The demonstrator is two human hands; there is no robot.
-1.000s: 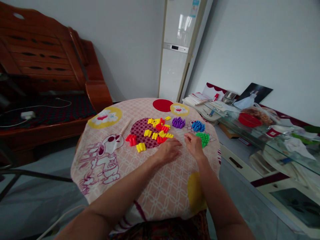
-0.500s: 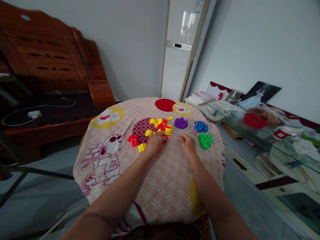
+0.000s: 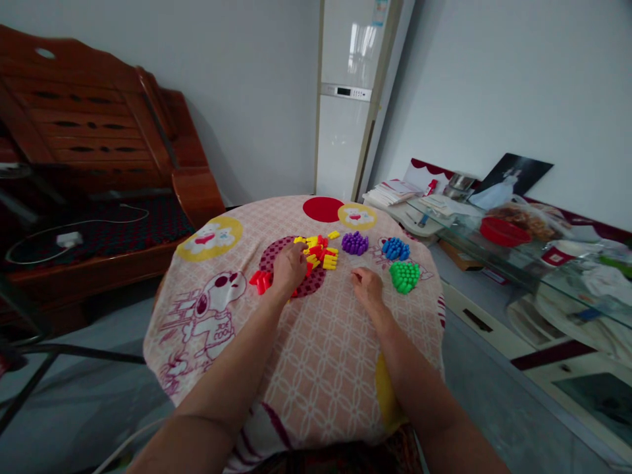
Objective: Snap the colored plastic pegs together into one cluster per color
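Note:
My left hand is over the left part of a loose pile of small yellow and red plastic pieces, fingers curled and pressed together at the tips. It hides some pieces, and what it pinches, if anything, cannot be made out. Left of it lie a few red pieces. My right hand rests on the patterned cloth with thumb and fingers closed; anything inside is hidden. Near it are tight groups of purple pieces, blue pieces and green pieces.
The cloth covers a round table. A wooden bench stands to the left, and a tall white cabinet-like appliance behind. On the right, a glass-topped stand holds papers, a red bowl and a photo.
My left hand has moved left and slightly away from me, from the pile's near edge to its left part. My right hand stays nearly in place. The view has shifted slightly.

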